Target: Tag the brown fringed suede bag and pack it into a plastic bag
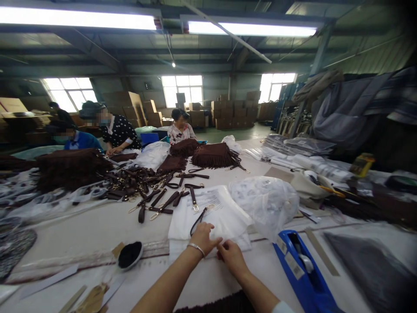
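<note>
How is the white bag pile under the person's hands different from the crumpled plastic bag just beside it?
The white bag pile lies flat and neatly stacked; the crumpled plastic bag is puffed up and wrinkled. The pile looks opaque white, while the crumpled bag is see-through and hazy. The left hand and right hand rest on the pile's near edge; neither touches the crumpled bag. A dark strap lies across the pile, none across the other. Both sit on the pale table.

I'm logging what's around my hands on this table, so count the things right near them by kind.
White bag stacks under the left hand and right hand: 1
Brown straps lying on that stack: 1
Crumpled clear plastic bags: 1
Blue tape dispensers: 1
Black round brushes: 1
Total: 5
</note>
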Action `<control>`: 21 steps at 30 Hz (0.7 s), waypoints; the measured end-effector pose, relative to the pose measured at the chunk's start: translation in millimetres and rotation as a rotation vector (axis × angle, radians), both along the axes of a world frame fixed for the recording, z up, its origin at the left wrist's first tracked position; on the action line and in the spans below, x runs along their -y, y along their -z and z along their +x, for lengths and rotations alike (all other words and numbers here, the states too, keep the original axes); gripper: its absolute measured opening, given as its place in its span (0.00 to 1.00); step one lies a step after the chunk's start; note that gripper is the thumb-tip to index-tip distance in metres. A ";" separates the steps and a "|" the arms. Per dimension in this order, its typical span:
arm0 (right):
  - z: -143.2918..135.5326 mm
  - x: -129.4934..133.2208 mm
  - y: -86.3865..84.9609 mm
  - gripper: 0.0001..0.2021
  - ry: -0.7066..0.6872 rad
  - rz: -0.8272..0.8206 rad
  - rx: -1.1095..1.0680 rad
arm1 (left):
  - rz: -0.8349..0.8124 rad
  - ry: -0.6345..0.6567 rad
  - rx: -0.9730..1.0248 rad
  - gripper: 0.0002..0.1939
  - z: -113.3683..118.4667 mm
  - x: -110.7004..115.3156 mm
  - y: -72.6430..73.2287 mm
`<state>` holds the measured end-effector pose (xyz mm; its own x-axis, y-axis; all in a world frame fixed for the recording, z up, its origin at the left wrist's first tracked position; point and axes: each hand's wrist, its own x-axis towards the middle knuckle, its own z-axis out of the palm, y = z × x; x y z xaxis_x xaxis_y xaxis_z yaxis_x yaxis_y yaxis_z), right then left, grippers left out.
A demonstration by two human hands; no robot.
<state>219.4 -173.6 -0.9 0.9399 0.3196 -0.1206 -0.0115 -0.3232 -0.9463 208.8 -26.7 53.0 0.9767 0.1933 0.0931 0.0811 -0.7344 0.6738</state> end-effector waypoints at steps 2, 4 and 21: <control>-0.7 -0.4 -1.4 0.14 0.003 0.014 -0.036 | 0.001 -0.025 -0.028 0.05 -1.1 0.1 -0.1; 0.2 0.4 -2.1 0.13 0.007 0.040 -0.109 | -0.047 -0.087 -0.066 0.03 -3.7 -4.9 3.2; 1.1 -1.0 -80.0 0.22 -0.117 -0.106 0.419 | -0.144 -0.313 0.098 0.15 -28.4 -9.5 14.7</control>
<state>220.5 -172.5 79.1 0.8726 0.4335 0.2249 0.4083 -0.3950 -0.8230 180.4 -17.3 38.3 0.8561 0.4993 0.1332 0.2169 -0.5811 0.7844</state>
